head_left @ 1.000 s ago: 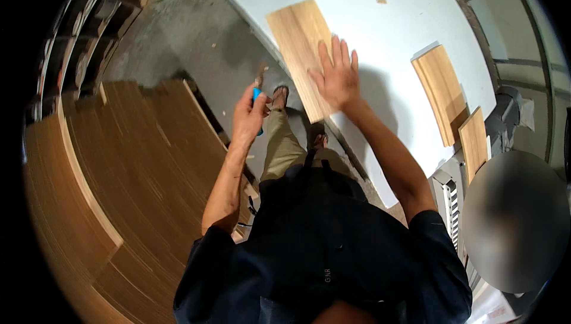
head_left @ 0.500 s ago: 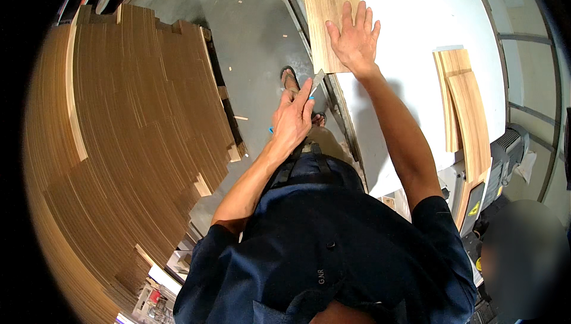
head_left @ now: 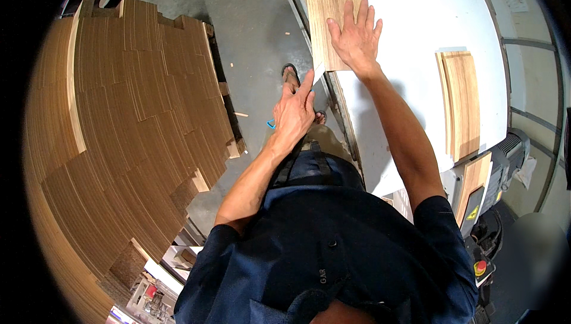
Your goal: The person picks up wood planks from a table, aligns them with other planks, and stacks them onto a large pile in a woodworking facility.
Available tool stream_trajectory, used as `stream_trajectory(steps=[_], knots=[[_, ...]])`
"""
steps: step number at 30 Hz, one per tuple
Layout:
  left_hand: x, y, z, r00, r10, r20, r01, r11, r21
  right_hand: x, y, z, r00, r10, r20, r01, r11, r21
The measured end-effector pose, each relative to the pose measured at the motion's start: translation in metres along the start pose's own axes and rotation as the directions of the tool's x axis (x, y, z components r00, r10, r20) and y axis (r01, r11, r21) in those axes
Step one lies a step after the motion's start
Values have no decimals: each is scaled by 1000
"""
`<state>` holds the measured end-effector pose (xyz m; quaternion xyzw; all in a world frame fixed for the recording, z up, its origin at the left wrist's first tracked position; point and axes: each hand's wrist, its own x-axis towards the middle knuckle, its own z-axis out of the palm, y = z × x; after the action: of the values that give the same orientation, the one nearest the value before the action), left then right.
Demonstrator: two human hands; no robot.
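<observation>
My left hand (head_left: 292,111) is closed round a knife (head_left: 319,74) with a flat pale blade and blue showing at its handle. The forefinger lies stretched along the tool, and the blade is at the near left corner of a light wood-grain board (head_left: 331,23). Most of the handle is hidden by my fingers. My right hand (head_left: 357,39) rests palm down with fingers spread, partly over the board's right edge and partly over the white tabletop (head_left: 428,98).
Several wood-grain boards (head_left: 465,107) lie stacked at the table's right side. Another board (head_left: 474,184) is by a machine with a motor (head_left: 510,145) and red button (head_left: 480,266). Tall brown board stacks (head_left: 131,110) stand left. A blurred person (head_left: 538,258) is at lower right.
The blade has tilted slightly and looks brighter, while my right hand stays nearly still. At the right, the slanted upper board has slid up, in line with its stack; another board shows by the machine.
</observation>
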<state>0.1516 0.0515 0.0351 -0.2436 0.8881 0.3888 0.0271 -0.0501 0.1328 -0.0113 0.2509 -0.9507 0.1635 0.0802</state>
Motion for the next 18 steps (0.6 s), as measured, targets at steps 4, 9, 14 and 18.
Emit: stream_trajectory(steps=[4, 9, 14, 18], knots=[[3, 5, -5, 998, -41, 44, 41, 999, -13, 0, 1, -1, 1000, -1, 3, 1, 1000, -7], [11, 3, -5, 1000, -19, 25, 19, 1000, -9, -1, 1, -2, 1000, -11, 9, 11, 999, -31], [21, -8, 0, 997, 70, -37, -67, 996, 63, -1, 1, 0, 1000, -6, 7, 6, 999, -42], [32, -8, -2, 996, 77, -38, -74, 995, 68, -1, -1, -2, 999, 3, 32, -2, 999, -39]])
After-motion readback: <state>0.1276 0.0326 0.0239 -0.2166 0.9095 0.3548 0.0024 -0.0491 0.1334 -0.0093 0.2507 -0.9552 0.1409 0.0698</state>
